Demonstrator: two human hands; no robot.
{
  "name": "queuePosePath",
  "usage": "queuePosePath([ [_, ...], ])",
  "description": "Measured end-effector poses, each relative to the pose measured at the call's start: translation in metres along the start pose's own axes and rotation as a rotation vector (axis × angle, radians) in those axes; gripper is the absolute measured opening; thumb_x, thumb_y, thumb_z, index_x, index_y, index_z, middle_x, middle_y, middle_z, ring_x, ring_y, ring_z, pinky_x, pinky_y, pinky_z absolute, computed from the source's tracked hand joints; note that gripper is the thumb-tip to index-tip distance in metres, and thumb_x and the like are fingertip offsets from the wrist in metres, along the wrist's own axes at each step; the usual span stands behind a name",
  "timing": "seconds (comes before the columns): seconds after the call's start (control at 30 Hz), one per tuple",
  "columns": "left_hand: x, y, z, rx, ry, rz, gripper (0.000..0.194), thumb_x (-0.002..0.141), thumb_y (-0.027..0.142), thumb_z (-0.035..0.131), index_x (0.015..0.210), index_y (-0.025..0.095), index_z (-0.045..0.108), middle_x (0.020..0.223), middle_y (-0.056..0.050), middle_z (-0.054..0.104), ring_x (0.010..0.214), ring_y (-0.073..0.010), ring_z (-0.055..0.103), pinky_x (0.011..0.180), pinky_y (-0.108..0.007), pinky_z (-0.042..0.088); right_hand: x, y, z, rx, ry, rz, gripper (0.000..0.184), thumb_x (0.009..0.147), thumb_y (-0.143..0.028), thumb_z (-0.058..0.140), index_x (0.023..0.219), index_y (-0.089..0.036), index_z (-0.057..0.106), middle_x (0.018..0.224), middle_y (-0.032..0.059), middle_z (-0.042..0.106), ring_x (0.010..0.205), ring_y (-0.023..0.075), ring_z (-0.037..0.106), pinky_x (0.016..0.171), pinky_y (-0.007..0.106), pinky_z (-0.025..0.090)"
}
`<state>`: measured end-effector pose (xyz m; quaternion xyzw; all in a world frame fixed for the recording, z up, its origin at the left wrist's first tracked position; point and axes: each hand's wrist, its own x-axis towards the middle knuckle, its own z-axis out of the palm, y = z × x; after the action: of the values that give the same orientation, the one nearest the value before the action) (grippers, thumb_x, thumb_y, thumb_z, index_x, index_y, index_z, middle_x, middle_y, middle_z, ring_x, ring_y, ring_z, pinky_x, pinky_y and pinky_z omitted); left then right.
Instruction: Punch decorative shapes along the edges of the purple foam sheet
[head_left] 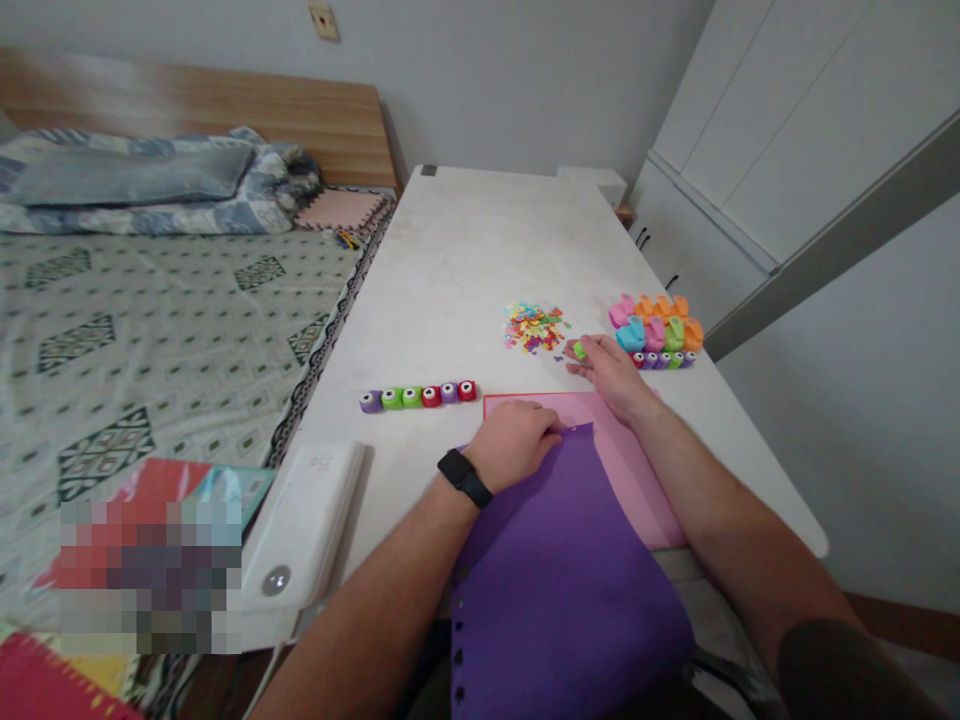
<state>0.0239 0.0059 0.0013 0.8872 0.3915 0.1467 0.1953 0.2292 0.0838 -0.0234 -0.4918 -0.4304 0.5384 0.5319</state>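
Observation:
My left hand [517, 438], with a dark watch on the wrist, pinches the top edge of a sheet of purple paper [570, 560]. That sheet hangs over the table's front edge toward my lap, with punched holes down its left side. Under it lies a pink sheet [637, 470] with a red upper edge. My right hand [609, 372] holds a small green paper punch [580, 350], mostly covered by the fingers. Just left of it is a pile of colourful paper cutouts [534, 328]. Small punches [664, 360] stand in a row beyond my right hand.
Another row of small punches [418, 396] stands left of the sheets. Larger coloured punches [656, 325] are grouped at the right. A white device [311, 520] with a cable lies at the table's left edge. A bed [187, 290] adjoins on the left, with coloured sheets [60, 670] on it.

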Motion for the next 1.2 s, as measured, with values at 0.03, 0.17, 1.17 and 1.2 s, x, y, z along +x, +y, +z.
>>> queuePosePath([
  [0.03,0.0,0.0,0.0,0.0,-0.001,-0.003,0.018,0.096,0.029,0.06,0.099,0.019,0.075,0.092,-0.008,0.075,0.089,-0.0218,0.069,0.083,-0.033,0.051,0.0,-0.002,0.003,0.023,-0.03,0.019,0.036,0.078,-0.056,0.079,0.086,-0.025,0.061,0.1,-0.0002,0.071,0.102,0.0156,0.068,0.086,0.031,0.061],
  [0.17,0.0,-0.001,0.0,-0.007,0.005,-0.003,0.018,0.096,0.029,0.061,0.098,0.019,0.075,0.091,-0.008,0.075,0.088,-0.0215,0.069,0.082,-0.033,0.051,0.001,-0.009,0.004,0.053,-0.046,0.019,0.036,0.08,-0.055,0.079,0.088,-0.025,0.061,0.099,0.0,0.072,0.099,0.0155,0.07,0.084,0.03,0.06],
  [1.17,0.0,-0.003,0.003,-0.016,0.029,0.007,0.015,0.094,0.028,0.063,0.095,0.019,0.075,0.089,-0.006,0.074,0.085,-0.0203,0.069,0.08,-0.031,0.05,0.017,0.001,0.009,-0.021,-0.02,0.052,0.037,0.082,-0.056,0.076,0.086,-0.023,0.06,0.092,0.0026,0.069,0.088,0.0175,0.07,0.068,0.028,0.06],
  [1.2,0.0,-0.003,0.003,-0.015,0.029,0.006,0.015,0.094,0.028,0.063,0.095,0.019,0.075,0.089,-0.006,0.074,0.086,-0.0203,0.069,0.08,-0.031,0.05,0.016,0.0,0.009,-0.025,-0.018,0.041,0.037,0.082,-0.057,0.076,0.086,-0.023,0.061,0.091,0.0024,0.069,0.086,0.0169,0.07,0.065,0.027,0.059],
])
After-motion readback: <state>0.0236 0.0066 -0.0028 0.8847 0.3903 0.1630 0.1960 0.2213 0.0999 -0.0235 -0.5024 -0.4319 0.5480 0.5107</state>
